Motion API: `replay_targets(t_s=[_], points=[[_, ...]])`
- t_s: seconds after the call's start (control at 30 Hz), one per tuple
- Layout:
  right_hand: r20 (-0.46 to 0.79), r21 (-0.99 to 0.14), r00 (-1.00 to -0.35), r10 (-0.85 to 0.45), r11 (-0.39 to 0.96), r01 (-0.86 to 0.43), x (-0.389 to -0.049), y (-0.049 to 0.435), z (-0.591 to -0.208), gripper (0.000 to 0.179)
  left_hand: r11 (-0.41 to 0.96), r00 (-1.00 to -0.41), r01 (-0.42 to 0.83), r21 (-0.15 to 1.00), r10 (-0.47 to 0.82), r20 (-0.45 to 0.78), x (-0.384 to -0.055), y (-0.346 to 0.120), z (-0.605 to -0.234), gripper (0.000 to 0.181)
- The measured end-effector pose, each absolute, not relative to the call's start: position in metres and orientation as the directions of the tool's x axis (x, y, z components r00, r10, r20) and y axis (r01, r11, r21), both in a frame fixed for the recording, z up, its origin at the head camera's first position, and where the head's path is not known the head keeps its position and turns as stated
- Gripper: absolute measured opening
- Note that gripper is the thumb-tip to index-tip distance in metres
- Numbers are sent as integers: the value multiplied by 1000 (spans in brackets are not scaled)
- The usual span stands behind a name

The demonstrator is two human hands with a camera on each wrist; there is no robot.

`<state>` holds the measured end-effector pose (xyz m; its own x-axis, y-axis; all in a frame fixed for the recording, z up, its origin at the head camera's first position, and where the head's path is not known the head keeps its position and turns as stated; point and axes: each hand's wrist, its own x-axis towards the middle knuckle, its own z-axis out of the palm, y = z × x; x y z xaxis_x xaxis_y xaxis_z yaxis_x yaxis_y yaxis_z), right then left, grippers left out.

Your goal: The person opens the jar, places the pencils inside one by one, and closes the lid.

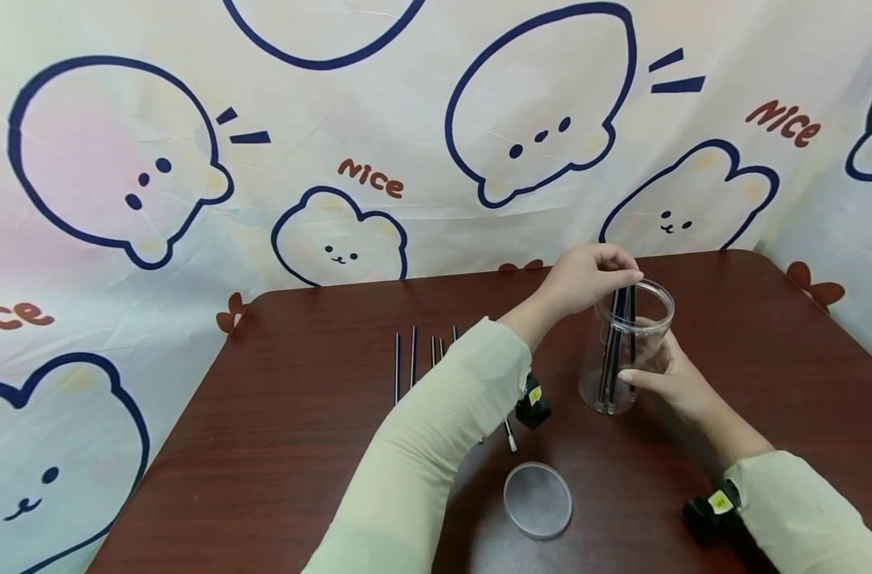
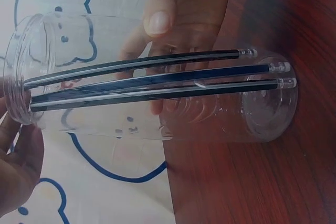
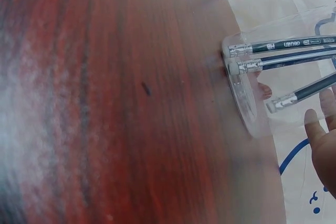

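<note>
Dark pencils (image 2: 210, 75), three of them plainly distinguishable, lie inside a clear jar (image 1: 595, 371) on the right of the scene. Their eraser ends point down toward the base, one ending a little higher than the others, and their long axes run steeply up along the jar, converging at its uncovered mouth. The left hand (image 1: 587, 279) is the nearer to these upper ends: it lies directly above them, reaching in from the left, with thumb and fingers drawn narrowly together on the bunch. How many of the pencils it pinches cannot be told. The right hand (image 1: 669, 379) grips the jar's side from the right, below the mouth, its thumb on the near side and its fingers around the far side; only the jar wall parts it from the pencils. The jar's base appears to rest on the table (image 1: 278, 446). Nearer and to the left of the jar, well apart from it, lies a round translucent lid (image 1: 539, 501). Farther left, loose pencils (image 1: 414, 359) lie roughly side by side, partly hidden by the left sleeve (image 1: 407, 446). A printed cloth (image 1: 422, 119) hangs beyond the table's far edge.
</note>
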<state>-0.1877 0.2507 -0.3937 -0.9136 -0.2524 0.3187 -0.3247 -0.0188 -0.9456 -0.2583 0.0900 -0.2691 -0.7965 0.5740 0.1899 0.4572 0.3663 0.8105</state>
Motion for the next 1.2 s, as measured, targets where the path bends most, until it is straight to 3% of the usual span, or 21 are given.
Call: replay_targets(t_s=[0.53,0.77,1.0,1.2], points=[[339,-941,-902,-268,-73,-331,-188,251,-393,65,439,-764,487,755,633,124,-256,90,-261,8],[386,-922,-870,-305,-158,-354,-190,250,-395,66,455,-773,423,784,632,51,-256,94,-264,5],[357,-934,-898,-256,-96,-344,-189,250,-395,67,419,-775,452,788,621,115,-256,90,-263,9],[367,-930,-896,-250,-105,-351,-189,250,-397,65,353,-796,401,845,592,130,-257,85,-266,10]])
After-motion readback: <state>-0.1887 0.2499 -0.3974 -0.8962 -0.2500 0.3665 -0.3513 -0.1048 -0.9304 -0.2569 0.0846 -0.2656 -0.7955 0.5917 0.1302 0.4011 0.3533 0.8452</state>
